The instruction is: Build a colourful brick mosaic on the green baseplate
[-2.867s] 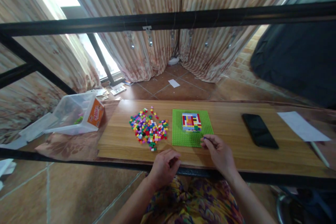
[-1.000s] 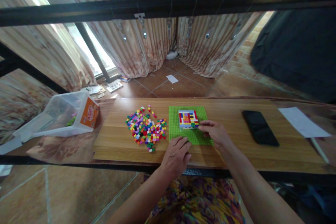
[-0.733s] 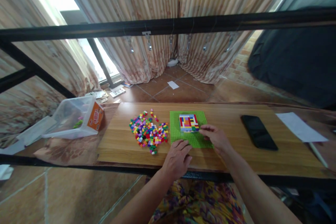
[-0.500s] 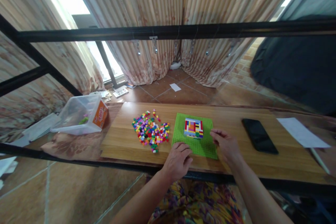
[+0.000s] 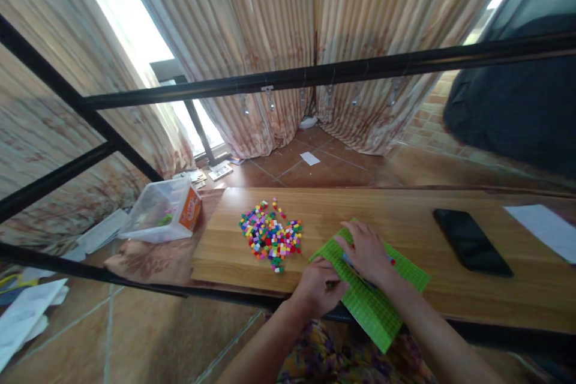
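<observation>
The green studded baseplate (image 5: 382, 324) lies turned at an angle on the table, its near corner jutting past the front edge. On it sits a small build of coloured bricks (image 5: 346, 259), mostly hidden under my right hand (image 5: 366, 252). That hand lies over the build and the plate's far corner, fingers stretched out and thumb apart. My left hand (image 5: 317, 288) is at the plate's left corner with curled fingers, closed on its edge; the fingertips are partly hidden. Left of the plate spreads a pile of loose coloured bricks (image 5: 270, 234).
A black phone (image 5: 470, 241) and a white paper sheet (image 5: 542, 228) lie on the wooden table (image 5: 220, 246) to the right. At the left stands a clear plastic box (image 5: 155, 210) with an orange label. A black metal bar (image 5: 306, 78) crosses beyond the table.
The baseplate has turned and shifted toward me, over the table's front edge. My right hand has moved left, from beside the plate to over the build. The view has tilted slightly.
</observation>
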### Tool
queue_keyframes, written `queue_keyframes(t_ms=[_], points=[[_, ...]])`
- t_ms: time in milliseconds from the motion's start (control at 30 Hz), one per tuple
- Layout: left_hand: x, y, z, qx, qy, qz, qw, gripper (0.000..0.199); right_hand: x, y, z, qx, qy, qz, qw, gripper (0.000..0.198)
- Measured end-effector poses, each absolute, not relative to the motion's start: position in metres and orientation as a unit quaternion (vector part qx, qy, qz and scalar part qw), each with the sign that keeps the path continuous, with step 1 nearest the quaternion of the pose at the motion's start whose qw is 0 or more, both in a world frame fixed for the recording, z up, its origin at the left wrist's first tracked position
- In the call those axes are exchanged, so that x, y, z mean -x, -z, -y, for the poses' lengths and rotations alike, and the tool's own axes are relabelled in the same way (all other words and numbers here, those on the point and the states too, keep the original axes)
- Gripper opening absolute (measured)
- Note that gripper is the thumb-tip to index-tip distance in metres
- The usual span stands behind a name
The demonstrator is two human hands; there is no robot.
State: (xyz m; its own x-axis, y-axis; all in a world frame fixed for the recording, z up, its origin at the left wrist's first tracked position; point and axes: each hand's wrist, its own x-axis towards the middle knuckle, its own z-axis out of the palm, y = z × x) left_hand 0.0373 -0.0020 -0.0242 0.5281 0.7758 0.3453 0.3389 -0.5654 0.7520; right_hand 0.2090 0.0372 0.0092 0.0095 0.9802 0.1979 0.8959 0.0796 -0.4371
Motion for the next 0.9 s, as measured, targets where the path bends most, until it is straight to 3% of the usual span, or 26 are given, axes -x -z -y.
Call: queue_keyframes(t_ms=[167,500,667,800,900], points=[[-0.042,0.032,-0.002,-0.84,-0.314,-0.349,0.272,0.04,-0.201,0.002,-0.031,0.689,-0.041,0.715,0.11,0.049],[-0.042,0.036,0.001,-0.827,-0.293,-0.391,0.279,0.039,-0.202,0.009,-0.038,0.696,-0.057,0.708,0.103,0.048],[-0.044,0.018,-0.002,-0.785,-0.33,-0.418,0.317,0.003,-0.193,0.001,-0.046,0.727,-0.085,0.667,0.14,0.048],[-0.052,0.008,-0.013,-0.744,-0.346,-0.483,0.306,0.035,-0.182,-0.008,-0.054,0.756,-0.102,0.615,0.2,0.047],[-0.062,-0.001,-0.025,-0.736,-0.352,-0.503,0.286,0.043,-0.187,-0.014,-0.061,0.754,-0.119,0.57,0.303,0.044]])
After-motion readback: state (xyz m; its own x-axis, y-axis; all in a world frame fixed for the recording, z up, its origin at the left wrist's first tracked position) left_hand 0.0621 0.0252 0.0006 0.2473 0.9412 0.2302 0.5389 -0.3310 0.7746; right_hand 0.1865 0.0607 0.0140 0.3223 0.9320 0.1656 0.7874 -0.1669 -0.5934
